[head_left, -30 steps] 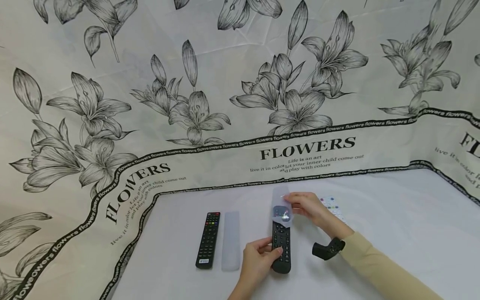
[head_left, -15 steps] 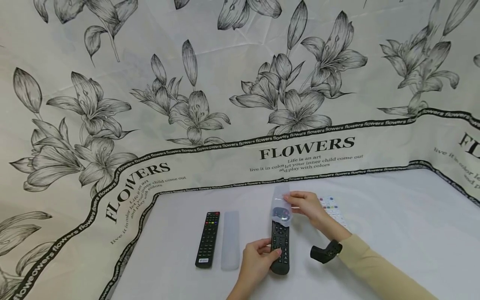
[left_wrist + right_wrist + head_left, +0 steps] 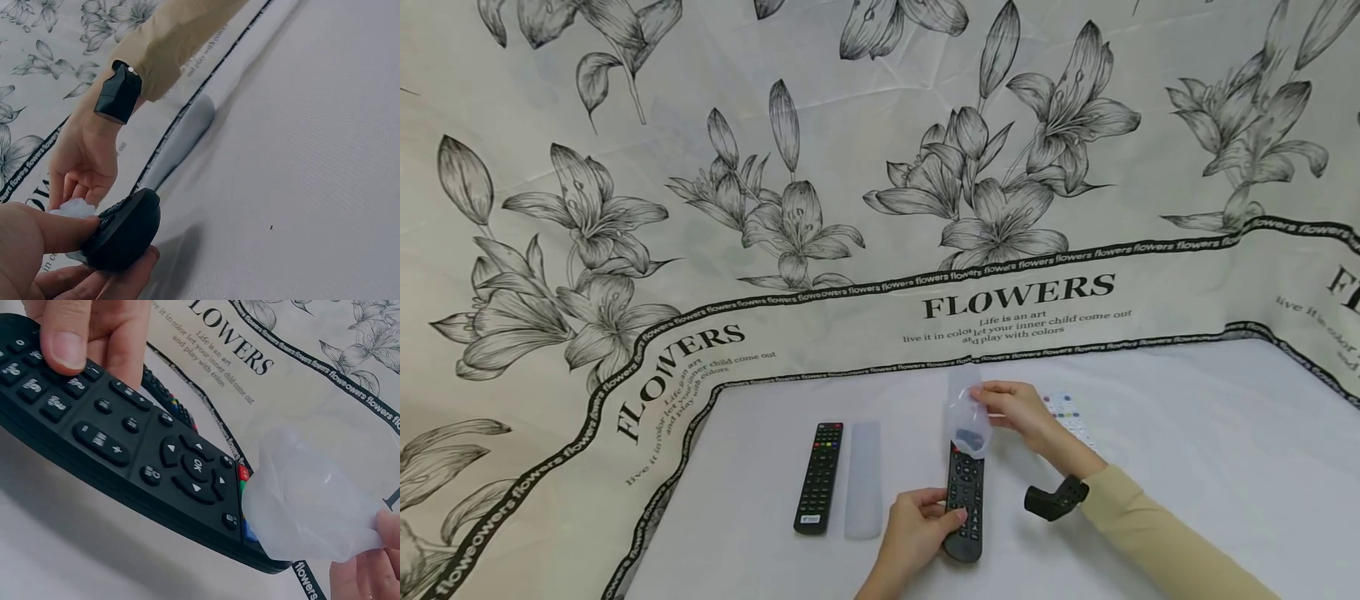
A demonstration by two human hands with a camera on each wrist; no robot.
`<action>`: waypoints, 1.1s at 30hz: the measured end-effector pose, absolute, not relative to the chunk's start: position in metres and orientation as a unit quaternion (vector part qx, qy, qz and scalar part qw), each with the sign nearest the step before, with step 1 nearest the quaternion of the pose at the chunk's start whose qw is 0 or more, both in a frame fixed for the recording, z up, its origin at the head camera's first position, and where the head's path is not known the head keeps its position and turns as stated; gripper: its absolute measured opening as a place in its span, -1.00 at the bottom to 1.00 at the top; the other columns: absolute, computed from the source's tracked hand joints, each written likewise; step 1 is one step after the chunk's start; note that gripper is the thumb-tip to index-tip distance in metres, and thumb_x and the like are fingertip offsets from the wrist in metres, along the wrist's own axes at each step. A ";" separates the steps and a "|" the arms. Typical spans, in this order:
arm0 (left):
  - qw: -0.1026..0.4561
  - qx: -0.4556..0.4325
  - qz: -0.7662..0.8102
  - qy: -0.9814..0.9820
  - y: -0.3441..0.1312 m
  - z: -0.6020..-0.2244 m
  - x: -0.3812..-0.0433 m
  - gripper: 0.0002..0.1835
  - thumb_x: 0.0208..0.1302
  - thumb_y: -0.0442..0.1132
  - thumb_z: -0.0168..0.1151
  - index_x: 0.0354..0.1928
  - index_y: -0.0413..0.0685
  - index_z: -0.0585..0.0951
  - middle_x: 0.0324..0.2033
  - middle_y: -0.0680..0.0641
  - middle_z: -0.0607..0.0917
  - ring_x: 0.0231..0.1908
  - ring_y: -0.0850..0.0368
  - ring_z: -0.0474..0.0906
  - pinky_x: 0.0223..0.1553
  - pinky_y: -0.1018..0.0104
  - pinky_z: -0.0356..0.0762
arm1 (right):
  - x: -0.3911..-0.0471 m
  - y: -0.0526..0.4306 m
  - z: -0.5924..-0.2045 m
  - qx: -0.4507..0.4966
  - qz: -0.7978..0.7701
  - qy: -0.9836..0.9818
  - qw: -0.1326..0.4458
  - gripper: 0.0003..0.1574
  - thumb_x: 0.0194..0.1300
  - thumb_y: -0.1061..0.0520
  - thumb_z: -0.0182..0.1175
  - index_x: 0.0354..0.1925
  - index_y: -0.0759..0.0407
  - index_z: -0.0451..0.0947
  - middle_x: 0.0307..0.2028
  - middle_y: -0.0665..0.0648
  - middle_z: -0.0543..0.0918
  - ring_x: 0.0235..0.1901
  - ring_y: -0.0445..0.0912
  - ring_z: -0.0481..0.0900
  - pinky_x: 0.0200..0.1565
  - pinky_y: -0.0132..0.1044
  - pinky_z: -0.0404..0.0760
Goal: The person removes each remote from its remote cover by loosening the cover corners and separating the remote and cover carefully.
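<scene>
Above the smooth white cloth-covered surface [image 3: 737, 483], before white fabric hangings printed with black lilies [image 3: 865, 150], the left hand [image 3: 916, 527] grips a long black plastic remote control [image 3: 967, 479]; the right hand [image 3: 1018, 414] pinches the translucent soft plastic sleeve [image 3: 967, 417] around its far end.

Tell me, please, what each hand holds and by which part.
The left hand grips the black remote near its lower end; the right hand pinches the translucent sleeve beyond the remote.
</scene>
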State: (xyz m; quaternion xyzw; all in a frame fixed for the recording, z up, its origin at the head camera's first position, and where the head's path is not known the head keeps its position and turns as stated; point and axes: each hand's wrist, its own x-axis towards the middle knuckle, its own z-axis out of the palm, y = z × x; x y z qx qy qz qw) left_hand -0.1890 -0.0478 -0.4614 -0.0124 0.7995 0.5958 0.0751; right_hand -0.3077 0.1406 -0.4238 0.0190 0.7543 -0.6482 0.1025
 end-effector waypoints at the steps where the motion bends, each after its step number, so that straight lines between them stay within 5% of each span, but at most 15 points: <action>1: 0.074 -0.012 0.598 0.798 -0.048 -0.462 -0.189 -0.63 0.05 -0.28 0.41 -0.10 -0.37 0.65 -0.45 -0.07 0.75 -0.47 0.25 0.65 -0.48 0.42 0.61 | -0.307 0.141 -0.424 0.017 -0.649 0.753 0.105 -0.35 0.33 0.01 0.18 0.20 0.44 0.38 -0.08 0.08 0.65 -0.25 -0.29 0.57 -0.12 -0.34 0.65; 9: 0.068 -0.030 0.608 0.790 -0.050 -0.466 -0.194 -0.60 0.06 -0.24 0.42 -0.08 -0.34 0.65 -0.47 -0.04 0.74 -0.49 0.27 0.62 -0.56 0.41 0.58 | -0.302 0.141 -0.423 0.018 -0.653 0.748 0.121 -0.33 0.33 -0.03 0.17 0.22 0.41 0.37 -0.13 0.02 0.66 -0.24 -0.26 0.61 -0.15 -0.35 0.67; 19: 0.059 -0.052 0.628 0.774 -0.050 -0.466 -0.204 -0.56 0.09 -0.33 0.36 -0.01 -0.47 0.57 -0.42 -0.10 0.74 -0.44 0.13 0.70 -0.55 0.31 0.65 | -0.297 0.137 -0.425 0.037 -0.643 0.756 0.119 -0.32 0.33 -0.05 0.16 0.23 0.38 0.36 0.14 0.32 0.53 -0.18 -0.21 0.62 -0.09 -0.28 0.67; 33: 0.022 -0.055 0.548 0.834 -0.049 -0.464 -0.210 -0.59 0.08 -0.30 0.38 -0.04 -0.41 0.60 -0.45 -0.04 0.68 -0.47 0.24 0.61 -0.56 0.38 0.61 | -0.289 0.136 -0.428 0.044 -0.649 0.749 0.127 -0.33 0.31 -0.02 0.18 0.22 0.39 0.38 0.03 0.21 0.62 -0.23 -0.21 0.61 -0.12 -0.29 0.67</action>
